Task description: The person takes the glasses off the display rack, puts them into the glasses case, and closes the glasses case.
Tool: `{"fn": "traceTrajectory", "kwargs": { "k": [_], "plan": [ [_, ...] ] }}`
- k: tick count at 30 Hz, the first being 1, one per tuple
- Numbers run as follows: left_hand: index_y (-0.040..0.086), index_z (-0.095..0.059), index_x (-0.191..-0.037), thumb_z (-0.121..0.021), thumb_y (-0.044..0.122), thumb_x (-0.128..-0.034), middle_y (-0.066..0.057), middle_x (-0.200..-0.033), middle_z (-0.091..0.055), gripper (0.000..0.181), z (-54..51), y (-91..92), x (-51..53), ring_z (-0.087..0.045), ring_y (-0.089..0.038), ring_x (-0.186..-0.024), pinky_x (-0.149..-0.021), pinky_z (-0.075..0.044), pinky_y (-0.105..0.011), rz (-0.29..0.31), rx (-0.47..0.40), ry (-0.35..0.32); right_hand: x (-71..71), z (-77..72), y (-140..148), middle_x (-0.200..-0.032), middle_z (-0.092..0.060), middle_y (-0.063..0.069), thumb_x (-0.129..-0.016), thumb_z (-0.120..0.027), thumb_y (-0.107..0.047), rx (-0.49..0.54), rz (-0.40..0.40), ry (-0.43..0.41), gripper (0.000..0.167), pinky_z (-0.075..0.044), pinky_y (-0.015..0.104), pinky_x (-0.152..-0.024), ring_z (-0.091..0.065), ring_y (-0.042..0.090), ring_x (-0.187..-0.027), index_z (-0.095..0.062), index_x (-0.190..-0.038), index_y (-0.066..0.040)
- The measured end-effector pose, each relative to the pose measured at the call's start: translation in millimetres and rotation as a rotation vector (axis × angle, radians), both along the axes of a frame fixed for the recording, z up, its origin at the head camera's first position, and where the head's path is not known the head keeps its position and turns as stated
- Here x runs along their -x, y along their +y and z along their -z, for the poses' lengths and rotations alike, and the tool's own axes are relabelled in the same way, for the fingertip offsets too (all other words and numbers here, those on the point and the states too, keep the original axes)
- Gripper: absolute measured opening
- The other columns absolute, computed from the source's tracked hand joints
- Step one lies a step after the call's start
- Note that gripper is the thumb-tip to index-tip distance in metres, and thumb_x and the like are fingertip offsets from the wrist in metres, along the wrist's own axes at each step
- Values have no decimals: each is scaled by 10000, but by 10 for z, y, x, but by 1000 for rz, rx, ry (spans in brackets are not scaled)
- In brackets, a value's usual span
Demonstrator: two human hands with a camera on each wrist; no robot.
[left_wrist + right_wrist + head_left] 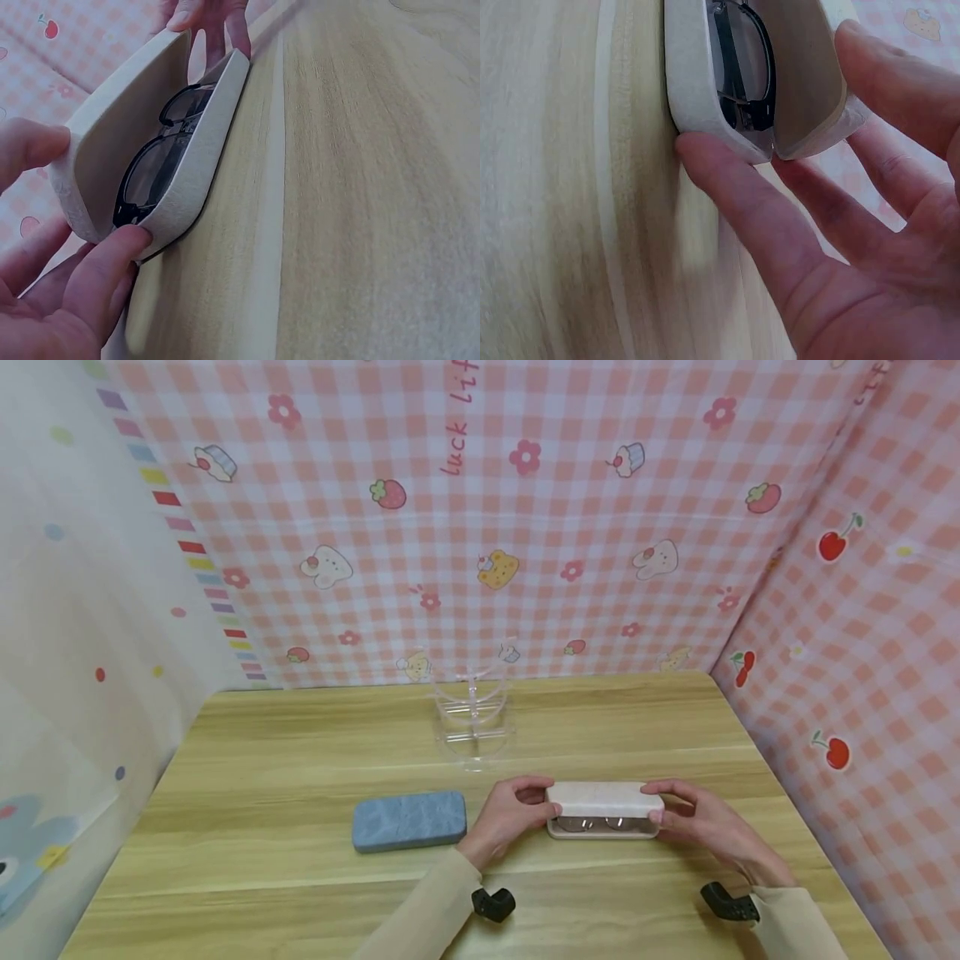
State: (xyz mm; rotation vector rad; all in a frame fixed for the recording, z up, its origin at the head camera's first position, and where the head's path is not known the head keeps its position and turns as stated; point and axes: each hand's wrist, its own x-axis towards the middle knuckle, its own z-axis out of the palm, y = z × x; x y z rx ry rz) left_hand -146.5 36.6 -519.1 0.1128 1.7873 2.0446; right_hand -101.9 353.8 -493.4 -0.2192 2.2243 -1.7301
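A white glasses case (596, 797) stands on the table with its hinged lid partly raised. Dark-framed glasses (129, 214) lie folded inside it. At the case's left end, my left hand (510, 818) holds it between thumb and fingers, with one digit on the lid and another at the base's rim. My right hand (708, 827) grips the opposite end the same way, and in the right wrist view its digits touch both the lid and the base. A blue glasses case (408, 821) lies closed just left of my left hand.
Behind the cases, a clear plastic stand (473, 693) with curved arms stands toward the back of the wooden table (262, 760). Pink checked fabric (450, 527) rises along the back edge. More printed cloth hangs at the left and right sides.
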Motion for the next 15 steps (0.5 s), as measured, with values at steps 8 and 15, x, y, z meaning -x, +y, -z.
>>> {"fn": "traceTrajectory", "kwargs": {
  "k": [8,15],
  "plan": [
    [-16,-699,-1249,-804,-31,-793,-125,-1203,-707,468,31,-22,4,-645,-235,-1142,-930,-578,-289,9,28,19,-27,11,9,-1485,-417,349,-968,-729,-91,-67,10,60,449,-600,285,-867,-600,199,-1185,-569,-1356,70],
    [1,-705,-1249,-817,-55,-775,-113,-1233,-702,490,36,-41,-1,-632,-248,-1187,-933,-567,-284,31,65,69,-37,14,-6,-1518,-419,336,-951,-759,-118,-126,27,84,420,-570,225,-877,-515,457,-1295,-620,-1319,32]
  ]
}}
